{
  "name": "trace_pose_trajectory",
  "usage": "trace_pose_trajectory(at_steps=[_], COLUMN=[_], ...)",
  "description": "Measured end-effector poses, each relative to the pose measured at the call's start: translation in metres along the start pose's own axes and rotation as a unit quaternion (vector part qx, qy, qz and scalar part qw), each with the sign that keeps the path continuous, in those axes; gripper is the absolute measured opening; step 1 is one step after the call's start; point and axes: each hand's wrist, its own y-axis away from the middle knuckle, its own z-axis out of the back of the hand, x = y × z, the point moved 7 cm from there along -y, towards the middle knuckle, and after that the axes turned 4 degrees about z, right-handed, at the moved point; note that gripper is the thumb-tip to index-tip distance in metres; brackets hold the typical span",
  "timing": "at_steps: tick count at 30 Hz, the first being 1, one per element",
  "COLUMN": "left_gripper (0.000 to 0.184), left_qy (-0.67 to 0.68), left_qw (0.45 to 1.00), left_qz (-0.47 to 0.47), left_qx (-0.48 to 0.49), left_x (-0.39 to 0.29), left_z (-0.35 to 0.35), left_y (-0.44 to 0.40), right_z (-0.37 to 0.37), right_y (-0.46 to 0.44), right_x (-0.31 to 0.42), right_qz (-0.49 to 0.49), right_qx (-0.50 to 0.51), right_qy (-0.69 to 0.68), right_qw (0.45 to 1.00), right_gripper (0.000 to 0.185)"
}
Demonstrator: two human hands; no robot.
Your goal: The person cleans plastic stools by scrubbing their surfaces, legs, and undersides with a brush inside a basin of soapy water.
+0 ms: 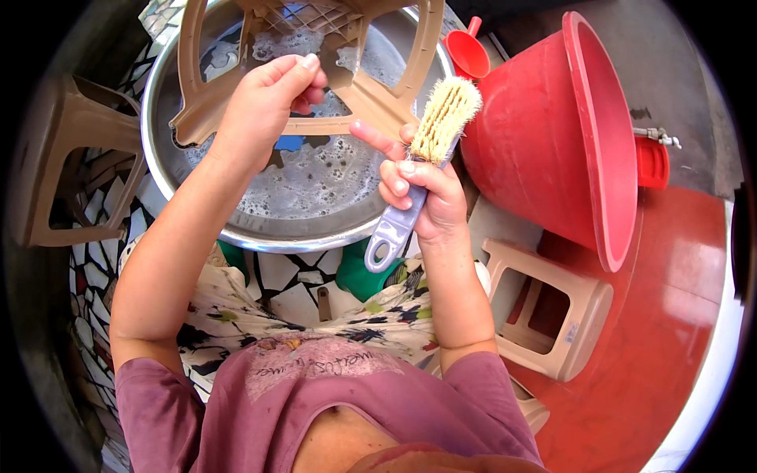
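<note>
My right hand [426, 185] grips the grey-purple handle of a scrubbing brush [446, 118], its pale bristles up and facing me, index finger stretched to the left. My left hand [280, 98] is raised over the near edge of a brown plastic stool [378, 98], thumb and fingers pinched together; anything between them is too small to make out. The stool rests tilted in a wide metal basin [315, 229] of soapy, foamy water. Something blue [290, 143] shows in the water under the stool's edge.
A large red tub [544, 134] lies tipped at the right, beside a red dipper [467, 54] and a tap [658, 138]. Brown stools stand at the left [83, 165] and lower right [552, 315]. My green footwear [359, 272] is on the stone-patterned floor.
</note>
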Motion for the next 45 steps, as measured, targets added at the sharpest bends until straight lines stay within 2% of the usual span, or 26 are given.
trace_pose_trajectory(at_steps=[3,7,10,11,13,16,18,20,21,22,26,28,30,32,33,35,36,38,42,44,45], left_gripper=[0.024,0.020,0.017,0.016,0.015,0.025,0.037,0.037,0.035,0.029,0.022,0.023,0.034,0.046,0.046,0.056,0.056,0.060,0.054,0.051,0.049], left_qy=[0.048,-0.003,-0.062,-0.069,-0.071,-0.116,-0.152,-0.190,-0.231,-0.276,-0.221,-0.057,0.067,0.089,0.096,0.145,0.151,0.190,0.213,0.178,0.104], left_qw=[0.998,0.999,0.996,0.995,0.991,0.975,0.957,0.926,0.897,0.871,0.876,0.889,0.897,0.888,0.885,0.903,0.901,0.917,0.916,0.920,0.927], left_qz=[0.036,0.043,0.004,-0.028,-0.082,-0.142,-0.144,-0.163,-0.212,-0.204,-0.104,-0.077,-0.093,-0.098,-0.100,-0.137,-0.136,-0.153,-0.163,-0.163,-0.149], left_qx=[0.025,-0.009,-0.057,-0.061,-0.084,-0.128,-0.203,-0.281,-0.311,-0.351,-0.415,-0.447,-0.428,-0.440,-0.445,-0.381,-0.384,-0.316,-0.299,-0.310,-0.327], left_x=[-0.001,-0.016,-0.042,-0.053,-0.086,-0.134,-0.163,-0.183,-0.192,-0.197,-0.180,-0.148,-0.122,-0.113,-0.111,-0.121,-0.121,-0.126,-0.139,-0.153,-0.162], left_z=[-0.001,0.006,0.012,0.014,0.018,0.042,0.073,0.116,0.136,0.159,0.218,0.260,0.276,0.276,0.276,0.275,0.277,0.274,0.278,0.281,0.283], left_y=[0.000,0.008,0.025,0.032,0.052,0.095,0.145,0.201,0.230,0.262,0.366,0.399,0.424,0.442,0.448,0.449,0.454,0.452,0.460,0.467,0.472], right_z=[0.011,0.018,0.015,0.011,0.010,0.004,-0.002,-0.003,-0.002,0.000,0.003,-0.008,-0.011,-0.018,-0.022,-0.034,-0.039,-0.044,-0.049,-0.042,-0.041], right_y=[-0.001,-0.002,-0.005,-0.006,-0.008,-0.011,-0.013,-0.016,-0.019,-0.023,-0.030,-0.035,-0.036,-0.036,-0.035,-0.034,-0.032,-0.030,-0.018,-0.008,-0.005], right_x=[0.006,0.011,0.013,0.013,0.012,0.015,0.018,0.018,0.017,0.016,0.008,0.001,-0.005,-0.009,-0.012,-0.017,-0.020,-0.020,-0.021,-0.022,-0.022], right_qz=[0.017,0.031,0.032,0.037,0.029,0.033,0.032,0.035,0.030,0.023,-0.002,-0.010,-0.026,-0.024,-0.028,-0.036,-0.039,-0.026,-0.022,-0.025,-0.027], right_qx=[-0.050,-0.084,-0.098,-0.082,-0.080,-0.075,-0.069,-0.065,-0.063,-0.066,-0.071,-0.063,-0.066,-0.063,-0.063,-0.076,-0.075,-0.090,-0.082,-0.120,-0.122], right_qy=[0.078,0.091,0.121,0.139,0.140,0.175,0.181,0.196,0.191,0.190,0.174,0.190,0.196,0.219,0.225,0.235,0.241,0.251,0.266,0.292,0.290], right_qw=[0.996,0.992,0.987,0.986,0.986,0.981,0.981,0.978,0.979,0.979,0.982,0.980,0.978,0.973,0.972,0.968,0.967,0.963,0.960,0.949,0.949], right_gripper=[0.029,0.029,0.031,0.023,0.026,0.030,0.031,0.030,0.029,0.029,0.031,0.030,0.030,0.031,0.031,0.031,0.031,0.031,0.031,0.031,0.031])
